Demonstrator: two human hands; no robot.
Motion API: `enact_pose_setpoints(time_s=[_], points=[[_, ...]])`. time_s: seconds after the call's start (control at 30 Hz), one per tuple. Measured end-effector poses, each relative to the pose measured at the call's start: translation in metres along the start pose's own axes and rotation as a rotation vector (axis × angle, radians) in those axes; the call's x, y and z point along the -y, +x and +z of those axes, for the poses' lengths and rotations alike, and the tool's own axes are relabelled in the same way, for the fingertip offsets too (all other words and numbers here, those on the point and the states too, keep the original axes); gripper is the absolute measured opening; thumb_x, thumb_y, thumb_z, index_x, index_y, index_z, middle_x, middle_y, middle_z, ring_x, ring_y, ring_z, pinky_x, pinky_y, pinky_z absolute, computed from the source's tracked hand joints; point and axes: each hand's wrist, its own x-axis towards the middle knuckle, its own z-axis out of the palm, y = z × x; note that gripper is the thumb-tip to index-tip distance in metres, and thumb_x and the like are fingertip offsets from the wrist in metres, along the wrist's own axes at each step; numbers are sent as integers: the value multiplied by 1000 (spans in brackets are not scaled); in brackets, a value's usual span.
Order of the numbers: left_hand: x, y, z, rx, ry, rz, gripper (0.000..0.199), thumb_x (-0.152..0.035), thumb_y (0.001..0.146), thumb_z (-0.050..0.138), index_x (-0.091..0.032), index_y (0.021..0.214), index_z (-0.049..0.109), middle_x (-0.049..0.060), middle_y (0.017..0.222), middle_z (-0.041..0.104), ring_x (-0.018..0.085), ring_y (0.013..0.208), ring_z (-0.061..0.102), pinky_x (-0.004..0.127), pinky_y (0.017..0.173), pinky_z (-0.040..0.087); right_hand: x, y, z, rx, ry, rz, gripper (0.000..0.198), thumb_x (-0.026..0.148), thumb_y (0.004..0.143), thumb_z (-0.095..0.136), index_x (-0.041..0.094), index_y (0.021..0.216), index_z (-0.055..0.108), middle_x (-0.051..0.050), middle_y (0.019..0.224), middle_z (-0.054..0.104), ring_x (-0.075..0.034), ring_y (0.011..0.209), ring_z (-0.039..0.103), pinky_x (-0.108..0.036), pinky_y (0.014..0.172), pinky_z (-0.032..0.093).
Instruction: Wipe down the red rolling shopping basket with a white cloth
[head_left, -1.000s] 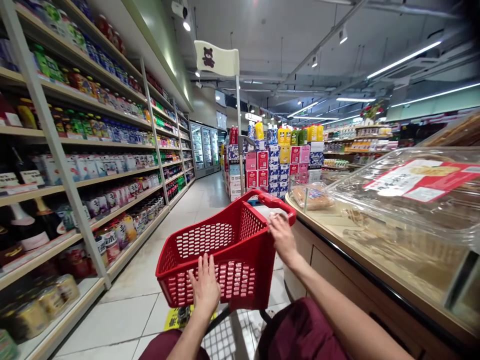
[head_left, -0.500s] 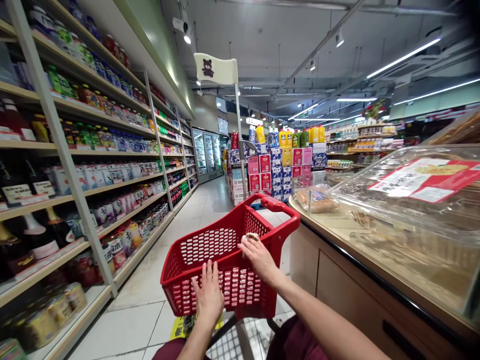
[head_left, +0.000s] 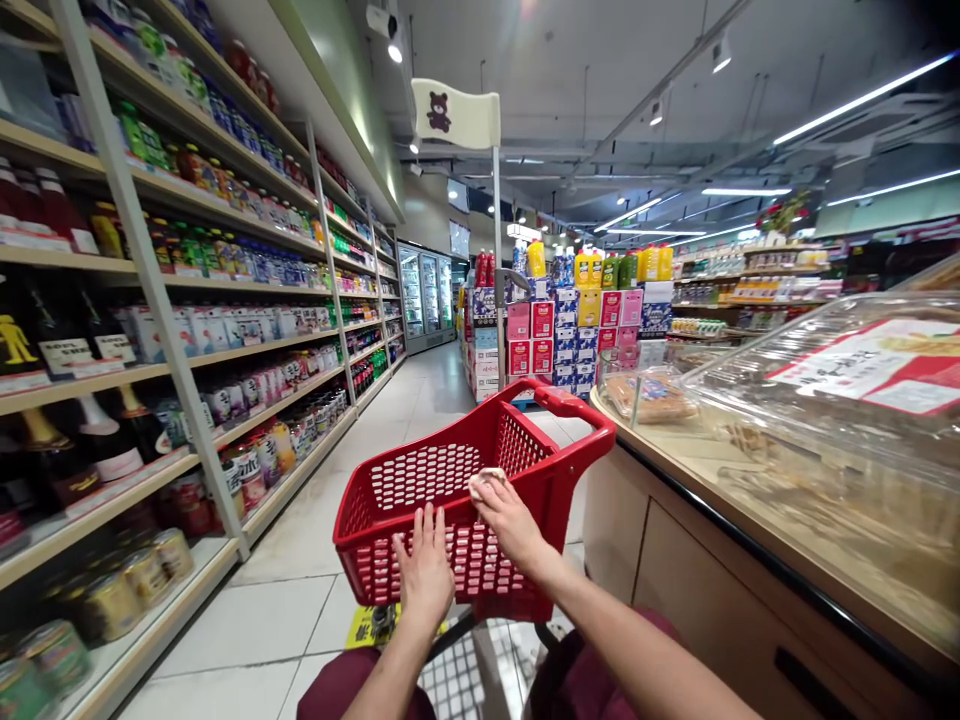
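Observation:
A small red shopping cart [head_left: 469, 525] with perforated sides stands in front of me. My left hand [head_left: 426, 570] lies with its fingers apart against the near side of its basket, fingertips close to the top rim. At the same near rim, further right, my right hand [head_left: 510, 520] presses a pale crumpled cloth [head_left: 489, 477] under its bent fingers. Most of the cloth is hidden by that hand. A pole on the cart carries a cream flag [head_left: 456, 114] with a bear on it.
Drink shelves [head_left: 172, 350] run along the left. A counter [head_left: 675, 560] with clear plastic food packs [head_left: 847, 370] stands close on the right. Stacked cartons [head_left: 540, 340] topped with bottles are ahead. Below the cart lies a yellow sign [head_left: 364, 625] on the tiled floor [head_left: 247, 650].
My right hand has slid left along the near rim with the cloth. My left hand stays on the basket's side. The whole scene has shifted slightly right in view.

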Motion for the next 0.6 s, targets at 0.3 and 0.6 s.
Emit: enact_pose_setpoints(time_s=[0.3,0.6], points=[[-1,0,0,13,-27,-7,78,-9,64,39,-16,138,16,7,147,14,24,135,8,59,105,10,-17,5,-13,-57,-54,184,33,11,86,39,19,111,60,-9,125,52,-26,125,34,-49,103,30],[8,-3,4,-26,-62,-66,75,-7,65,37,-12,138,18,8,147,15,23,135,11,56,107,6,-23,2,-14,-71,-46,215,36,11,87,38,19,116,56,-8,127,50,-24,128,30,-49,105,26]])
